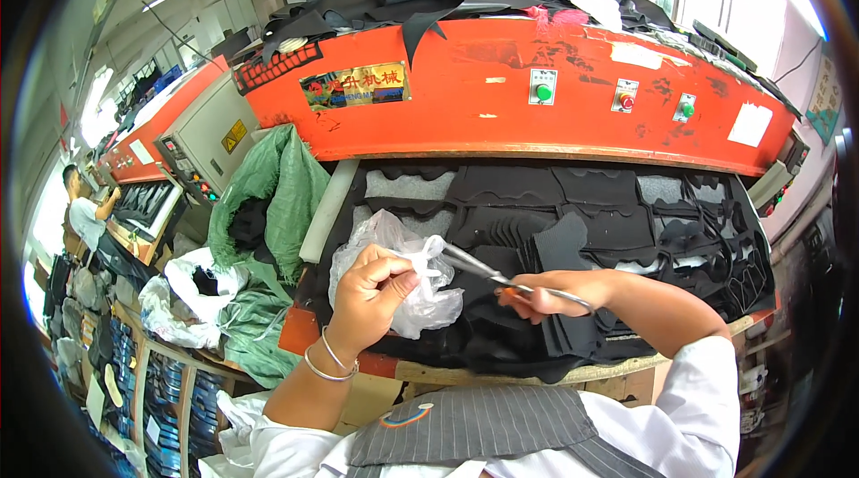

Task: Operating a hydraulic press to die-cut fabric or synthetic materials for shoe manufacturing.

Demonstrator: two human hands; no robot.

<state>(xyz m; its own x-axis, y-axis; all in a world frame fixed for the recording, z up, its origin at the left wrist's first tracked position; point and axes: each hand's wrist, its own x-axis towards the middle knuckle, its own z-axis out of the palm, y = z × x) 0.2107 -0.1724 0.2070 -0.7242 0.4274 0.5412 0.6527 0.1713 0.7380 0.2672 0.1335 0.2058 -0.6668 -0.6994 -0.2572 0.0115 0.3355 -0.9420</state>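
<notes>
My left hand [369,297] pinches the gathered, knotted neck of a translucent plastic bag [371,236], whose body hangs behind and beside my fingers. In my right hand [559,292] is a pair of metal scissors [479,266], its handles partly hidden by my fingers. The blades point left and reach the white twisted part of the bag beside my left fingertips. Whether they are cutting into it I cannot tell. Below both hands lie black cut fabric pieces [506,183], with a fanned stack of dark pieces [559,250] just beside my right hand.
A large orange machine [447,120] with green and red buttons spans the far side, black sheets heaped on top. To the left stand a green woven sack [300,178] and a white sack [224,279]. Farther left, a person [88,219] works at another machine.
</notes>
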